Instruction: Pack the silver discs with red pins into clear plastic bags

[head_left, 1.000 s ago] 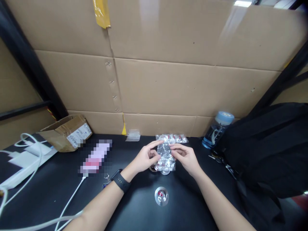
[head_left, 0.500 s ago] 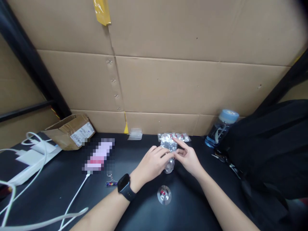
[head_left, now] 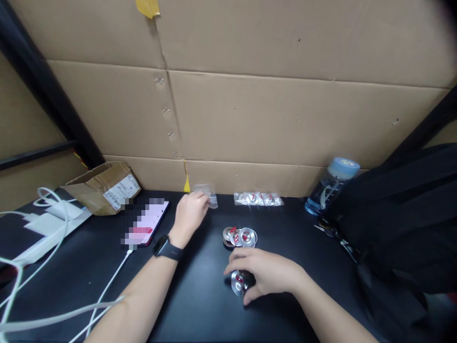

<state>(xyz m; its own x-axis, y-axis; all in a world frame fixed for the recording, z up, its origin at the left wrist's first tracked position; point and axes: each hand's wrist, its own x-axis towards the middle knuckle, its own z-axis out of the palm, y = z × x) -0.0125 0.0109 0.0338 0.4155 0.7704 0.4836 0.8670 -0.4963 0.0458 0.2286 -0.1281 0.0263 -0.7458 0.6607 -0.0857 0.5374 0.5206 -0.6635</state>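
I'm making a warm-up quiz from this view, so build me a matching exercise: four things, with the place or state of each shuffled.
Things:
1. right hand
2. left hand
3. blue-lidded bottle
4. phone

Places and states:
A. beside the black fabric
B. at clear plastic by the cardboard wall
C. a white cable at its near end
D. thumb and fingers about a silvery disc

Pairs: 1-D, 2-B, 3-A, 4-C

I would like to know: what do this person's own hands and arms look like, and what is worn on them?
Both the left hand and right hand are ungloved, with no sleeves on the visible forearms. The left wrist wears a black watch with a dark strap.
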